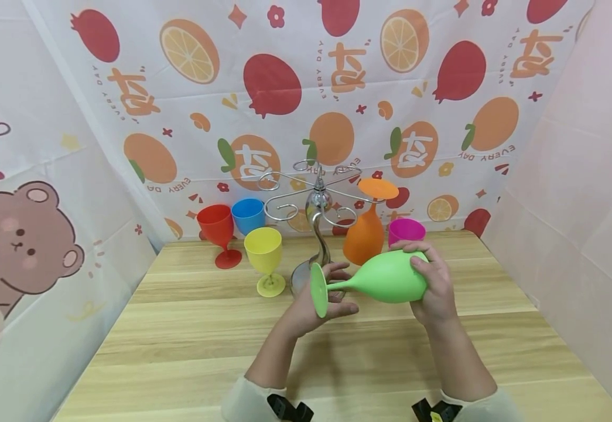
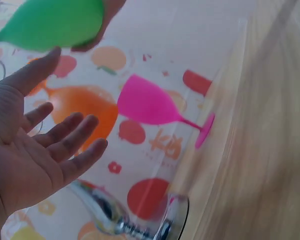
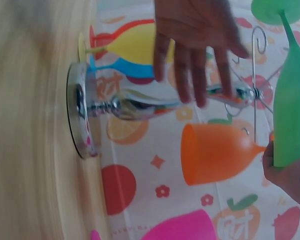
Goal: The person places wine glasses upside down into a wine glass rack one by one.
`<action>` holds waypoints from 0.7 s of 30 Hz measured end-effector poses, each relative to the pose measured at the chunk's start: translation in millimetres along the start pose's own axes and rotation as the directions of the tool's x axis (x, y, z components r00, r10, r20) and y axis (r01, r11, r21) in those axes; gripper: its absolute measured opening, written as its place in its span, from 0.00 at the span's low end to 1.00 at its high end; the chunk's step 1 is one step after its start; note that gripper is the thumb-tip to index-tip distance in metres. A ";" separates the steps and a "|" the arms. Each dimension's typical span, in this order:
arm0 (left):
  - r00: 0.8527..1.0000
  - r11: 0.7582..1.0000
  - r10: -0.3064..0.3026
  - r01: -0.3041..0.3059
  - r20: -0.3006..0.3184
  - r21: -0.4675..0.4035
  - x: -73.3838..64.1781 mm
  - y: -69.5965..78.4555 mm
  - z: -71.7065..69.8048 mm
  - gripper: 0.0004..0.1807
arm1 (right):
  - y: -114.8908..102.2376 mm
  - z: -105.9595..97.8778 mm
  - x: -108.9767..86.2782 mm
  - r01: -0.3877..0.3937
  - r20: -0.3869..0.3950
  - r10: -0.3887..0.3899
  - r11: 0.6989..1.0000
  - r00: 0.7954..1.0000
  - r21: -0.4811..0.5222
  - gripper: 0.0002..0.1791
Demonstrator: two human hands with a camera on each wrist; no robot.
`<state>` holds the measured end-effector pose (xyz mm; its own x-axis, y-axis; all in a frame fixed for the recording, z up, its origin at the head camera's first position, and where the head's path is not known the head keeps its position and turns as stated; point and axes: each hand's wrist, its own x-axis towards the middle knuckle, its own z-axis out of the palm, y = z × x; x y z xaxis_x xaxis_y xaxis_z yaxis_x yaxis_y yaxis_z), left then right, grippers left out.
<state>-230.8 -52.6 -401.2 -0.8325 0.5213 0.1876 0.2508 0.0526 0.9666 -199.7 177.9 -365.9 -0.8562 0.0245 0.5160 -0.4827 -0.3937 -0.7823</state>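
By the right hand (image 1: pixel 437 284) the green cup (image 1: pixel 390 278) is gripped round its bowl, foot at nine o'clock; by the spread left hand (image 1: pixel 304 312) nothing is held. Hanging seems in hand; foot-up turning is probably called for, toward the rack (image 1: pixel 319 201) at eleven o'clock.

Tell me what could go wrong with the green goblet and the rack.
The green goblet might slip, since only the right hand grips it, by the bowl. Bumping the rack could shake off the orange goblet, which hangs upside down from it. The yellow goblet, standing near the left hand, might get tipped.
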 end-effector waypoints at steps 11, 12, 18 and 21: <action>0.984 0.963 0.178 -0.178 -0.020 -0.201 2.8 0.2 28.7 0.41 | 13.7 18.8 -2.1 -0.016 -0.035 0.016 1.000 0.999 0.000 0.11; 0.983 0.961 0.184 -0.185 -0.024 -0.204 2.5 0.1 28.6 0.40 | 14.7 19.8 -2.3 -0.022 -0.031 0.022 1.000 0.999 -0.004 0.11; 0.985 0.970 0.170 -0.174 -0.040 -0.169 0.5 -0.4 20.0 0.37 | 19.4 22.1 -2.7 -0.060 -0.005 0.060 0.998 0.998 -0.036 0.10; 0.985 0.968 0.172 -0.174 -0.027 -0.179 -0.1 -1.5 14.6 0.36 | 21.1 21.8 -2.8 -0.065 0.020 0.067 0.996 0.998 -0.055 0.10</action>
<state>-223.9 -40.3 -405.2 -0.7897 0.4995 0.3561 0.2996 -0.1924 0.9344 -203.5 149.5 -376.3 -0.8826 -0.0204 0.4697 -0.4349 -0.3436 -0.8323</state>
